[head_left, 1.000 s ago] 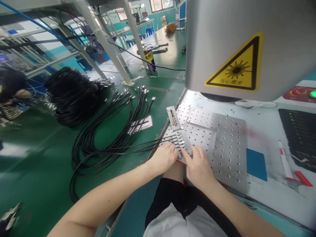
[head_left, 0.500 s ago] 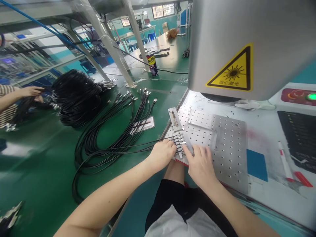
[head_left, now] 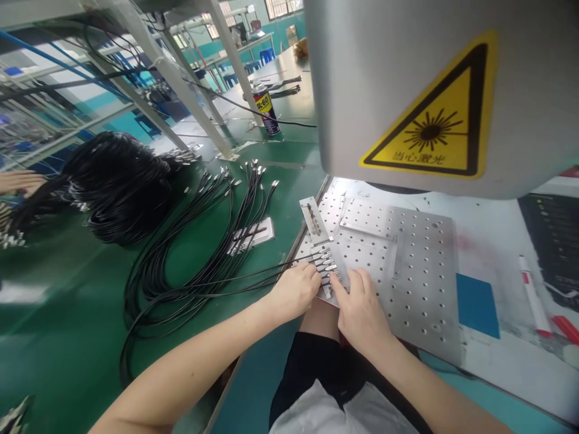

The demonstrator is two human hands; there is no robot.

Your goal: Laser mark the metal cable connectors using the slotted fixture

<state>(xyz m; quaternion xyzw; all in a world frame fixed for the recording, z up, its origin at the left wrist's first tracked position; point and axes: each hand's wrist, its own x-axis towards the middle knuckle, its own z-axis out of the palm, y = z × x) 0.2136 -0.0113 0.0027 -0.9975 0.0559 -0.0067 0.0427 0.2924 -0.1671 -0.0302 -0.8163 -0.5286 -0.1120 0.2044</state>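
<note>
Several black cables [head_left: 244,283] run from a looped bundle on the green table to a small metal fixture [head_left: 332,259], where their silver connector ends lie side by side. My left hand [head_left: 297,289] is closed around cables just left of the fixture. My right hand [head_left: 362,301] touches the connectors with its index finger, its other fingers apart over the perforated metal plate [head_left: 418,271]. A second slotted metal block [head_left: 315,220] sits just beyond the fixture. Another similar block [head_left: 260,234] lies on the green table, partly under the cables.
A grey machine head with a yellow laser warning sign [head_left: 429,126] hangs over the plate. A large black cable pile [head_left: 122,187] and another person's hand [head_left: 20,181] are at left. A spray can [head_left: 266,108] stands behind. A marker [head_left: 534,295] lies at right.
The view has shifted, and the machine head looks larger. My right index finger has moved slightly down along the connectors. My left hand still holds the cables.
</note>
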